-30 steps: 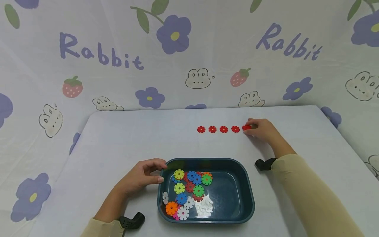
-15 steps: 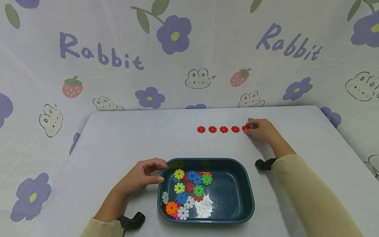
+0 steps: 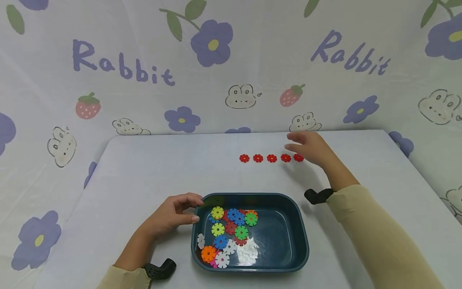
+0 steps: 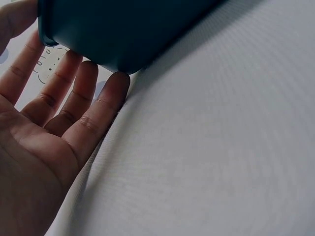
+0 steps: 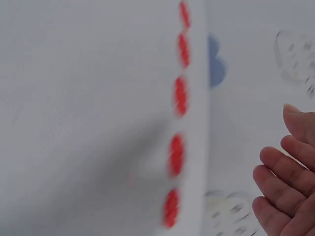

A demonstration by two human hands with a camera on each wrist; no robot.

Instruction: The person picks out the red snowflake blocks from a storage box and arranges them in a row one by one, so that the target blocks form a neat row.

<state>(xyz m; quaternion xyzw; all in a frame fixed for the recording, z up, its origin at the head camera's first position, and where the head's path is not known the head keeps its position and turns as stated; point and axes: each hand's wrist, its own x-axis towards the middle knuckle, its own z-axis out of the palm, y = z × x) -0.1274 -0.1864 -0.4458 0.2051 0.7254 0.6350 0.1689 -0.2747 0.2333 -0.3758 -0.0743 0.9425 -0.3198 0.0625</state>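
Note:
Several red notched plastic discs [image 3: 272, 158] lie in a straight, spaced row on the white table. My right hand [image 3: 309, 148] hovers over the row's right end, thumb and fingers apart, holding nothing. Beneath it shows the last red disc [image 3: 298, 157], partly covered by the hand; the right wrist view has the whole row, blurred, with the right hand [image 5: 290, 182] off to its side. At the left end of a dark teal tray [image 3: 249, 269], my left hand [image 3: 173, 212] touches the rim with its fingertips. In the left wrist view, extended fingers [image 4: 88, 115] rest against the tray's outer wall.
Inside the tray, mixed notched discs [image 3: 220, 241] in yellow, blue, green, red, orange, pink and white lie mostly towards the left, some overlapping. Behind the table's back edge hangs a patterned cloth [image 3: 144, 100]. Black wrist devices [image 3: 160, 269] sit at both sleeve cuffs.
My right hand has let go of the right-end red disc and lifted up and slightly left; the disc stays in the row. My left hand and the tray keep their places.

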